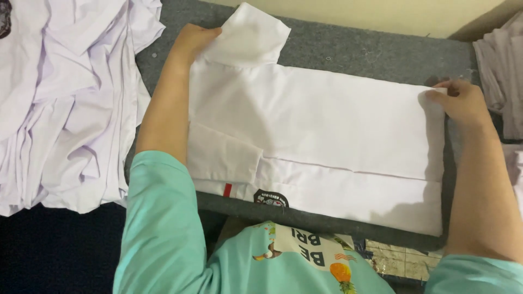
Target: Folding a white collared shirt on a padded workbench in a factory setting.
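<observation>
While both hands pinch shirt.

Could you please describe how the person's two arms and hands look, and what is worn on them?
Both arms wear short mint-green sleeves, the left sleeve and the right sleeve, part of a printed T-shirt. Below the sleeves the forearms are bare. The left hand and the right hand are bare too: no gloves, rings, watch or bracelets are visible.

A folded shirt lies on the worktop, a pile of shirts left of it, more cloth right.
</observation>
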